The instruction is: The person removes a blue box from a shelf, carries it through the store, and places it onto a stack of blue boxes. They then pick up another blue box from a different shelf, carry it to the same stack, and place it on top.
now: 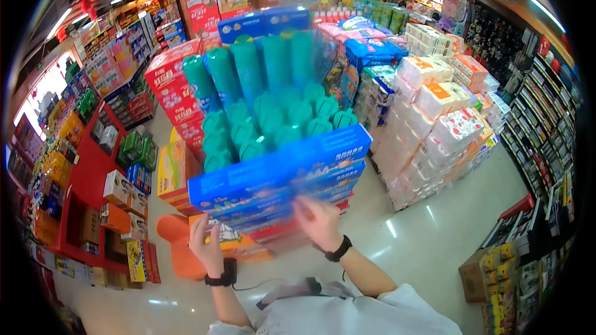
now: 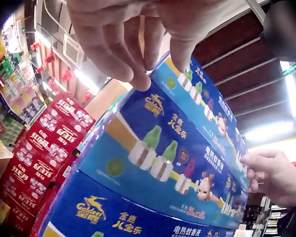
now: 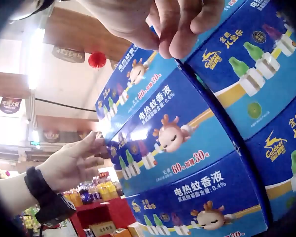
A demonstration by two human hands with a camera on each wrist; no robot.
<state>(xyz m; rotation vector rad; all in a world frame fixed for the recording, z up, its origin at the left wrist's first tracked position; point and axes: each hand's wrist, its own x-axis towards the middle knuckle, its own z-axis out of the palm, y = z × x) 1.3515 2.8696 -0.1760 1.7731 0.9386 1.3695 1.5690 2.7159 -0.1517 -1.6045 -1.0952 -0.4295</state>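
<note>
Blue boxes of electric mosquito repellent liquid (image 2: 153, 143) stand stacked in front of me, printed with green-capped bottles and a cartoon deer. My left hand (image 1: 206, 247) is at the left front corner of the stack, fingers spread and slightly bent. In the left wrist view its fingertips (image 2: 140, 81) overlap the upper corner of a box. My right hand (image 1: 318, 220), blurred in the head view, is at the front face toward the right. Its bent fingertips (image 3: 180, 47) are right at a seam between boxes in the right wrist view. Neither hand shows anything gripped.
Green-capped bottles (image 1: 267, 111) stand in rows behind the blue boxes. Red cartons (image 1: 177, 80) are piled at left, with an orange stool (image 1: 180, 248) low beside the stack. Wrapped tissue packs (image 1: 428, 124) form a tall pile at right. Red shelving (image 1: 81, 180) lines the left.
</note>
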